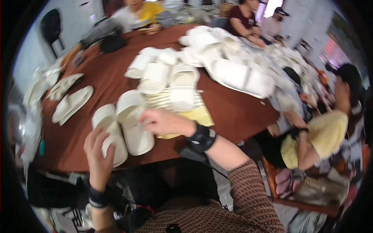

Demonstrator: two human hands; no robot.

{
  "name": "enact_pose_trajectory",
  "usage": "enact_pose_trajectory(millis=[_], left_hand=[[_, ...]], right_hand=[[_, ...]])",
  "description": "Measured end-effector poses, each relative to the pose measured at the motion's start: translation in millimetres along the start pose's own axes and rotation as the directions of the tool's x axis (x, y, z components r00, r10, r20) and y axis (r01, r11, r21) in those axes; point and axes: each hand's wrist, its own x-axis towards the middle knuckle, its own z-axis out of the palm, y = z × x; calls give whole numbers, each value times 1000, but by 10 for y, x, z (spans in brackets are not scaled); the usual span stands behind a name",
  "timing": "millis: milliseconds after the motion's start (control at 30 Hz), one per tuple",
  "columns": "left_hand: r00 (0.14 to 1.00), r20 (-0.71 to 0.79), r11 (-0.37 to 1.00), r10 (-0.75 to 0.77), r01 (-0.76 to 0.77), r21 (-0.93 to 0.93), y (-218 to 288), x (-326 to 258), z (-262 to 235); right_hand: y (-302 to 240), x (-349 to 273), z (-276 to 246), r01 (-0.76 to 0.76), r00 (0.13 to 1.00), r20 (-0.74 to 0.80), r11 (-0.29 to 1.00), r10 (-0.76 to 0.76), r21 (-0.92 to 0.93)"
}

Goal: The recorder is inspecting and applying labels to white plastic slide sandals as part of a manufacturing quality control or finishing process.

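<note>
Slippers (138, 139), one off-white pair, lie side by side near the front edge of the brown-covered table (237, 116), heels toward us. Our left hand (97, 155) is half open over the left one, fingers bent, thumb spread, nothing visibly gripped; we can't tell if it touches. Our right hand (165, 121) is loosely curled over the right one, fingertips by the strap; blurred, so we can't tell if it pinches anything. Just beyond, we see more slippers (183, 83), some on a yellow-edged sheet (202, 115); big white pile (229, 66) further right; two loose ones (74, 104) off left.
</note>
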Motion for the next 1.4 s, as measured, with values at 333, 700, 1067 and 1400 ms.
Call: enact_pose_trajectory(millis=[333, 700, 1067, 1400], left_hand=[[999, 44, 999, 21, -23, 42, -64, -234, 396], [995, 17, 995, 103, -103, 19, -123, -204, 382], [986, -7, 985, 165, -165, 54, 84, -272, 325], [973, -104, 976, 208, -200, 81, 163, -309, 503]], right_hand=[[-62, 5, -17, -113, 993, -22, 991, 115, 77], [61, -21, -22, -190, 980, 110, 950, 167, 249], [12, 5, 13, -235, 971, 91, 946, 219, 225], [-161, 10, 36, -174, 982, -18, 932, 189, 318]])
